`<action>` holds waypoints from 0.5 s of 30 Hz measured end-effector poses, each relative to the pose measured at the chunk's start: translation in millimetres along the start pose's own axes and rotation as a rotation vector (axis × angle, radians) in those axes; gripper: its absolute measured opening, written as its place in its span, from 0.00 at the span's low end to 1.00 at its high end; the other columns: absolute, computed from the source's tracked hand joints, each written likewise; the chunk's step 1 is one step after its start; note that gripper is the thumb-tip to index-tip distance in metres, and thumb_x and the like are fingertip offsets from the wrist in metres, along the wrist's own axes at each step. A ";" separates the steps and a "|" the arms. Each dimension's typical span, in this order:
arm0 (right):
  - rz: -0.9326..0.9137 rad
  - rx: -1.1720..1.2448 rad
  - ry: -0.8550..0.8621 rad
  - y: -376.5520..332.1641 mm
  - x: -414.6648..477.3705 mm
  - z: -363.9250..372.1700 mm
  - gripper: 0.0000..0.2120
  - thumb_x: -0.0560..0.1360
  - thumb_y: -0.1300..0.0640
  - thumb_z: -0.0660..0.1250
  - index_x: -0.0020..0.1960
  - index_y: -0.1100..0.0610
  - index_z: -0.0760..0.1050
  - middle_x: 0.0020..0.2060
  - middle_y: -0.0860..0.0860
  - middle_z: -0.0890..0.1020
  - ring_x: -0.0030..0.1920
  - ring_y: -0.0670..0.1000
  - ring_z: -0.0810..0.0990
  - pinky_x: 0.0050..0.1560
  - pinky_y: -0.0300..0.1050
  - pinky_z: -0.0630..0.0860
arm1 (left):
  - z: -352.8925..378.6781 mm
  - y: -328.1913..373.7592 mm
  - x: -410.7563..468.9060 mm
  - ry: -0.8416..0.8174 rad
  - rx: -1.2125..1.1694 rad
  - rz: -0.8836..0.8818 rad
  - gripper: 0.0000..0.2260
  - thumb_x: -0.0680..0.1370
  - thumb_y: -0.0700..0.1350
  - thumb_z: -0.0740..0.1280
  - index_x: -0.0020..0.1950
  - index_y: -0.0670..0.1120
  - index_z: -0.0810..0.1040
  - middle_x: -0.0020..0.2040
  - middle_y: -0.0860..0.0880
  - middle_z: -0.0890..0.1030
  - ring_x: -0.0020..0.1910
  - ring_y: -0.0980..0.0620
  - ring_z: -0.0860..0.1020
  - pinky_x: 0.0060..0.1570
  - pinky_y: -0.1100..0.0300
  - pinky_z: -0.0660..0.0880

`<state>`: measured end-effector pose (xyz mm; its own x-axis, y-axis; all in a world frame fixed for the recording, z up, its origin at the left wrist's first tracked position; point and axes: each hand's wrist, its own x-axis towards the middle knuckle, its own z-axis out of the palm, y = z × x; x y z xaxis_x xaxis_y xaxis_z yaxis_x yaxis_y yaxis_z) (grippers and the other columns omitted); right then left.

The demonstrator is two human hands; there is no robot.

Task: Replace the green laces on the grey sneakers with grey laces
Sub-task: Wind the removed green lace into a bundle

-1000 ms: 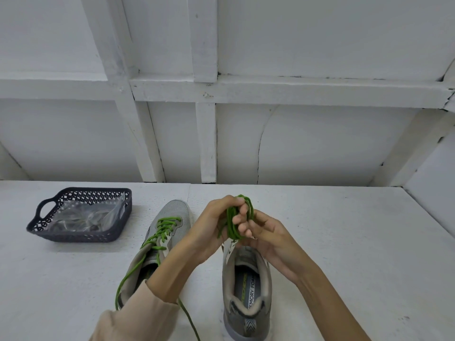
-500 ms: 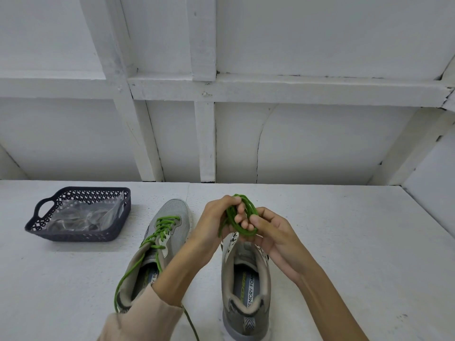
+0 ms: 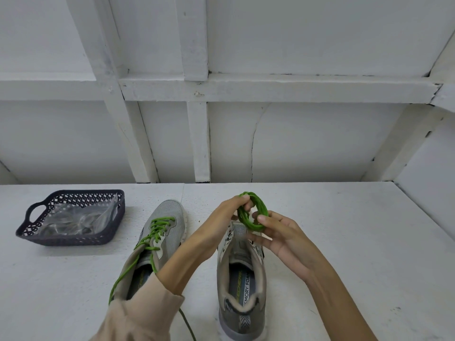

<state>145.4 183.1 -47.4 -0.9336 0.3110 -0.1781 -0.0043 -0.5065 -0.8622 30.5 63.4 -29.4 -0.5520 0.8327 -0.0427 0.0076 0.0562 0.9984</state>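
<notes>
Basket (image 3: pixel 71 242), dark lattice plastic with a handle cutout, middle left of frame: holds crumpled clear plastic bags (image 3: pixel 73 220), whose contents cannot be made out. Coiled green lace (image 3: pixel 263 207), centre: left hand (image 3: pixel 229 212) pinches its upper edge, right hand (image 3: pixel 283 232) pinches its lower right. Laceless grey sneaker (image 3: pixel 242 286), lower centre, below the coil. Second grey sneaker (image 3: pixel 170 217), just left of it on the white table (image 3: pixel 344 242), threaded with a loose green lace (image 3: pixel 157 230).

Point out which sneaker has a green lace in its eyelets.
The sneaker nearer the basket: green lace crisscrosses its eyelets. The other sneaker has bare eyelets; the left hand and right hand hold a coiled green lace.
</notes>
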 end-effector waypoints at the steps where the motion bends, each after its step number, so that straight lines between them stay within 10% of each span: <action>1: -0.009 0.019 0.015 -1.0 -0.8 -2.2 0.18 0.75 0.62 0.67 0.62 0.70 0.74 0.57 0.64 0.81 0.57 0.56 0.80 0.60 0.55 0.78 | 0.0 -0.2 3.1 -0.019 0.006 0.002 0.14 0.77 0.57 0.57 0.36 0.51 0.69 0.39 0.53 0.75 0.44 0.55 0.73 0.56 0.53 0.68; 10: -0.155 -0.060 0.288 -8.7 -10.8 -34.9 0.20 0.71 0.54 0.69 0.59 0.64 0.78 0.59 0.60 0.81 0.63 0.56 0.78 0.66 0.56 0.73 | 23.9 -1.5 47.1 -0.133 0.040 -0.104 0.14 0.81 0.55 0.58 0.42 0.49 0.76 0.41 0.54 0.79 0.43 0.57 0.78 0.50 0.58 0.72; 15: -0.162 0.027 0.341 -11.6 -26.0 -55.7 0.12 0.77 0.60 0.65 0.57 0.65 0.76 0.52 0.62 0.83 0.54 0.59 0.83 0.50 0.51 0.82 | 50.8 2.6 65.1 -0.273 -0.005 -0.156 0.14 0.84 0.48 0.55 0.42 0.47 0.74 0.40 0.51 0.77 0.41 0.55 0.76 0.45 0.63 0.73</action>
<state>189.7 225.7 -59.2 -0.7474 0.6361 -0.1918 -0.1559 -0.4485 -0.8801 36.9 145.7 -31.5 -0.3018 0.9315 -0.2031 -0.0636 0.1929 0.9792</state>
